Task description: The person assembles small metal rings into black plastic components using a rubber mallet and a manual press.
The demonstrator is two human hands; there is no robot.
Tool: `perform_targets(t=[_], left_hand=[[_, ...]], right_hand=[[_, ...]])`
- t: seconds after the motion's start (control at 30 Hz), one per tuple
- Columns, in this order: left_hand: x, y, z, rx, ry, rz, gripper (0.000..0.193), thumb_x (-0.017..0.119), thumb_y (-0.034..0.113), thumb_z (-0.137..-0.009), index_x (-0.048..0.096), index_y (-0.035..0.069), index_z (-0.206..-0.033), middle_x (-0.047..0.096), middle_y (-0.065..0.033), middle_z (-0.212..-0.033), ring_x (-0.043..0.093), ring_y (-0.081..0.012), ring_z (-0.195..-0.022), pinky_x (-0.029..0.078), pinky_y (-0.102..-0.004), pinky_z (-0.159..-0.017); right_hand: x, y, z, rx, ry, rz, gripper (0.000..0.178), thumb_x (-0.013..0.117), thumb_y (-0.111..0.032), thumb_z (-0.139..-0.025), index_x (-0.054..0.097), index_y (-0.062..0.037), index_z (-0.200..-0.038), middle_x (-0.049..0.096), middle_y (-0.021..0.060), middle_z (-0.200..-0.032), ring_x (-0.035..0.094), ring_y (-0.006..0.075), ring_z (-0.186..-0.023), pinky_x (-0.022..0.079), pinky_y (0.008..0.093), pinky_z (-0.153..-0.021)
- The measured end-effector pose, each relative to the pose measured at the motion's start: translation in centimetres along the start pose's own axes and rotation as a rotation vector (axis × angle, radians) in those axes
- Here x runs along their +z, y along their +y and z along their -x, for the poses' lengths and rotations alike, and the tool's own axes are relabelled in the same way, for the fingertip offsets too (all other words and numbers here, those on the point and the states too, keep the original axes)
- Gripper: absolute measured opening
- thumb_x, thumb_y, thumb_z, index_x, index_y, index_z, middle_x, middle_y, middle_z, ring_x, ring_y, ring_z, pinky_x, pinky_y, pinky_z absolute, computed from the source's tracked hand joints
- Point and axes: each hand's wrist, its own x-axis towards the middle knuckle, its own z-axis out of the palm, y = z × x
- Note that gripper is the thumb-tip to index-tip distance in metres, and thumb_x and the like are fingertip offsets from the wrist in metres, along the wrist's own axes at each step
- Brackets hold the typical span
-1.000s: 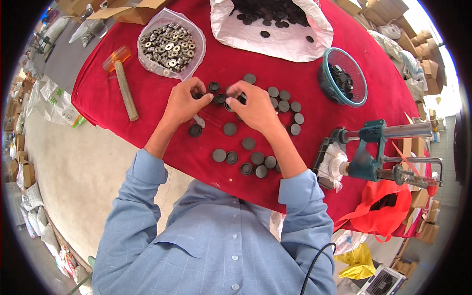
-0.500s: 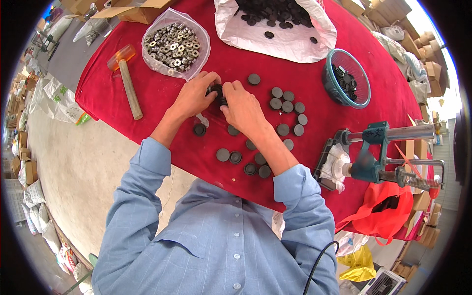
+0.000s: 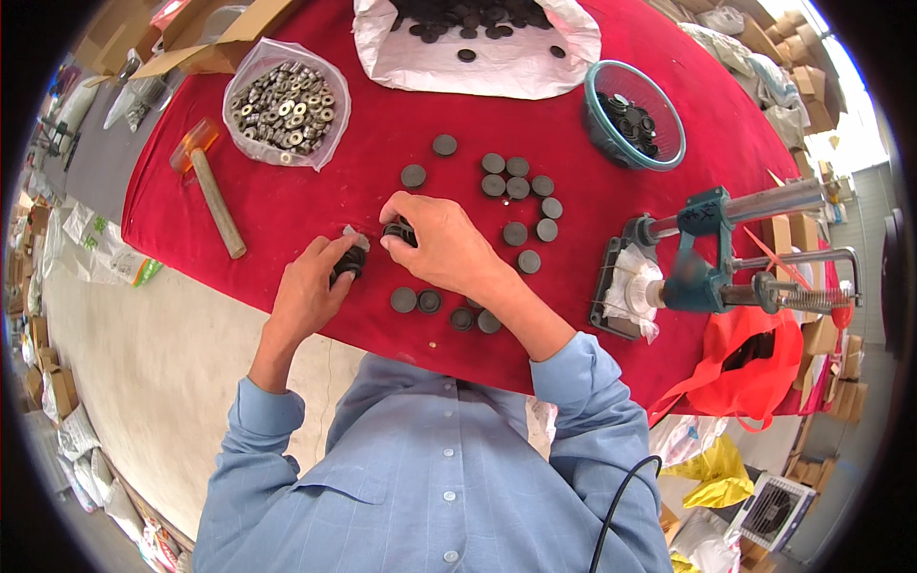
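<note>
My left hand [image 3: 308, 288] is closed around a black round cap [image 3: 350, 262] low over the red-covered table, with a whitish scrap beside its fingertips. A little to the right, my right hand [image 3: 441, 244] pinches another black round cap [image 3: 399, 232] between thumb and fingers. Beyond it lie two separate dark discs, one nearer [image 3: 413, 176] and one farther [image 3: 444, 145]. Several more discs [image 3: 517, 166] sit in a loose curve to the right. Under my right forearm is a front row of caps [image 3: 403, 300], some showing a hollow side; the forearm partly covers this area.
A clear bag of metal rings [image 3: 287, 115] and an orange-headed mallet [image 3: 220, 205] lie at left. At the back are a white sack of black discs [image 3: 564, 76] and a teal basket [image 3: 683, 143]. A green hand press [image 3: 697, 244] and red bag [image 3: 755, 353] stand right.
My hands have moved apart: the left came down and nearer me to a cap, the right holds another. One more disc lies on the cloth beyond them. The whole view has shifted.
</note>
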Motion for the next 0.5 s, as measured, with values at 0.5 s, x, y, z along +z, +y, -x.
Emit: perform_targets(t=[0.5], left_hand=[[1.4, 1.3, -1.2, 0.049, 0.0, -0.008, 0.033, 0.072, -0.002, -0.092, 0.06, 0.004, -0.123, 0.065, -0.0187, -0.115, 0.07, -0.0451, -0.103, 0.058, -0.0493, -0.084]], right_hand=[[-24.1, 15.0, -3.1, 0.249, 1.043, 0.927, 0.036, 0.069, -0.029, -0.104, 0.072, -0.0037, -0.129, 0.072, 0.0244, -0.125, 0.071, 0.0431, -0.114, 0.055, 0.0558, -0.099]])
